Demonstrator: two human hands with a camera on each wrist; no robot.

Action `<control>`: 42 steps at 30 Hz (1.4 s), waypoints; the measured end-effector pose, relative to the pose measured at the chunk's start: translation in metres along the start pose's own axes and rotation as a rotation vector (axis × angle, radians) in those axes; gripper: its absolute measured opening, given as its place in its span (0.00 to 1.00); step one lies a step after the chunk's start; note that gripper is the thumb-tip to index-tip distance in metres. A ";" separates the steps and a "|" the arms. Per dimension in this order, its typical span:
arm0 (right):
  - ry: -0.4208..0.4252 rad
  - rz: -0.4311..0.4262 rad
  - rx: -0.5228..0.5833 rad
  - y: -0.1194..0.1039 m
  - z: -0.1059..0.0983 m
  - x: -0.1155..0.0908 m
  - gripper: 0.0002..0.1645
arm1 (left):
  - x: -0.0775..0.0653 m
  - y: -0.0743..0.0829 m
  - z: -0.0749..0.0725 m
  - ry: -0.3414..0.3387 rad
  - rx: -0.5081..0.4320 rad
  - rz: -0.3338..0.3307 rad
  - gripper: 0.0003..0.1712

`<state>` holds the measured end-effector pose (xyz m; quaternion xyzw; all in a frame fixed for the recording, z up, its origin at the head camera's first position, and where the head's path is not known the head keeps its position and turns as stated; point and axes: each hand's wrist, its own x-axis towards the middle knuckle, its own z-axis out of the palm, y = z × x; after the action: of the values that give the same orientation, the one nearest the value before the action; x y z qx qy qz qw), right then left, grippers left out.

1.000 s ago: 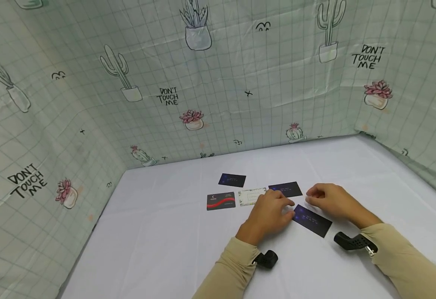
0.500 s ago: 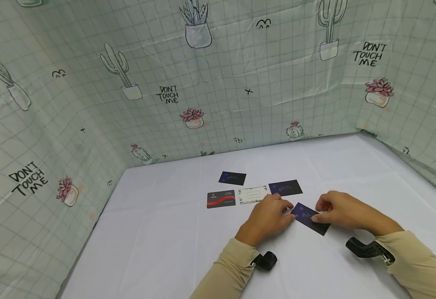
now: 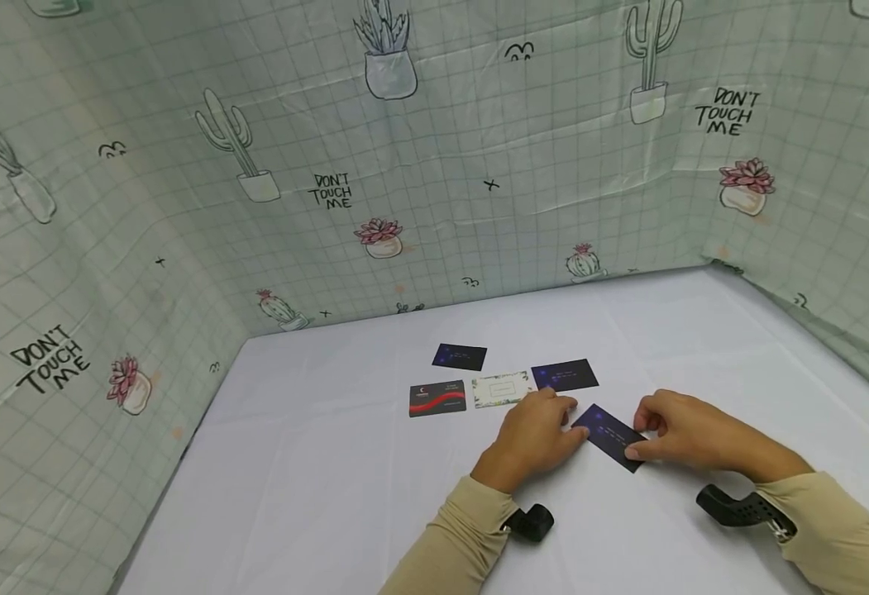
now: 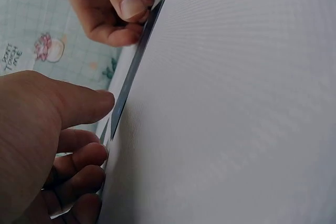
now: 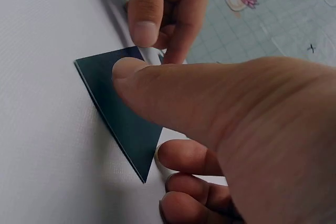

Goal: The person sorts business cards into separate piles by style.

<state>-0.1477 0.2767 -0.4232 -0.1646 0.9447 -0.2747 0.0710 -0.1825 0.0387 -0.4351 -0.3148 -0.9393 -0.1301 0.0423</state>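
A dark blue business card [image 3: 613, 438] lies slanted on the white table between the hands. My right hand [image 3: 683, 434] grips its right end, thumb on the upper face and curled fingers along the far edge; the right wrist view shows the thumb [image 5: 128, 69] over the dark card. My left hand [image 3: 534, 434] rests at the card's left corner, fingers loosely bent, and in the left wrist view its thumb tip [image 4: 105, 104] is right by the card's edge [image 4: 131, 80]. Just beyond the left fingertips lies another dark blue card [image 3: 566, 374].
A white card with a leafy border [image 3: 499, 390] and a black card with a red wave [image 3: 437, 399] lie left of the hands. Behind them is one more dark blue card [image 3: 460, 357]. A patterned cloth [image 3: 434, 165] backs the white table [image 3: 293, 463].
The right hand has come down from above right of the slanted card onto its right end. The card has slid slightly left toward the left hand, which has barely moved.
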 end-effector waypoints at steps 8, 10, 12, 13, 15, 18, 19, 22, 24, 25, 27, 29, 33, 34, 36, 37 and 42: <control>0.028 -0.011 -0.050 0.000 0.002 -0.005 0.27 | 0.000 0.002 0.002 -0.016 0.016 -0.002 0.24; 0.034 -0.010 -0.064 0.000 0.003 -0.005 0.27 | 0.000 0.002 0.002 -0.024 0.021 -0.007 0.24; 0.038 -0.009 -0.071 0.000 0.003 -0.005 0.27 | 0.001 0.003 0.002 -0.027 0.021 -0.011 0.24; 0.042 -0.009 -0.072 0.001 0.003 -0.005 0.27 | 0.001 0.003 0.002 -0.028 0.022 -0.010 0.24; 0.045 -0.012 -0.065 0.001 0.003 -0.005 0.26 | 0.001 0.003 0.003 -0.025 0.025 -0.009 0.24; 0.046 -0.017 -0.048 0.002 0.002 -0.004 0.26 | 0.002 0.003 0.003 -0.013 0.029 -0.004 0.23; 0.047 -0.016 -0.041 0.002 0.002 -0.005 0.26 | 0.002 0.003 0.003 -0.010 0.030 -0.002 0.23; 0.043 -0.019 -0.029 0.001 0.002 -0.005 0.26 | 0.001 0.003 0.004 -0.009 0.025 -0.004 0.23; 0.045 -0.014 -0.029 0.000 0.002 -0.004 0.25 | 0.002 0.003 0.005 -0.009 0.022 -0.009 0.23; 0.048 -0.011 -0.032 -0.001 0.002 -0.004 0.25 | 0.002 0.003 0.005 -0.008 0.016 -0.014 0.24; 0.054 -0.008 -0.041 -0.002 0.002 -0.003 0.26 | 0.003 0.003 0.006 -0.002 0.001 -0.024 0.24; 0.060 -0.002 -0.046 -0.002 0.001 -0.002 0.26 | 0.004 0.003 0.006 0.006 -0.017 -0.038 0.23; 0.055 0.010 -0.034 -0.002 0.000 -0.002 0.26 | 0.004 0.003 0.007 0.012 -0.072 -0.072 0.22; 0.052 0.014 -0.028 -0.002 0.001 -0.002 0.26 | 0.004 0.003 0.008 0.012 -0.087 -0.081 0.22; 0.047 0.021 -0.020 -0.001 0.002 -0.003 0.26 | 0.003 0.003 0.008 0.014 -0.116 -0.092 0.22; 0.047 0.026 -0.018 -0.001 0.002 -0.003 0.26 | 0.003 0.003 0.008 0.018 -0.128 -0.094 0.21; 0.072 0.026 0.010 0.000 0.005 -0.003 0.24 | 0.003 0.002 0.007 0.043 -0.199 -0.102 0.21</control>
<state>-0.1443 0.2755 -0.4271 -0.1418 0.9474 -0.2841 0.0415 -0.1835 0.0441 -0.4413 -0.2664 -0.9353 -0.2315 0.0241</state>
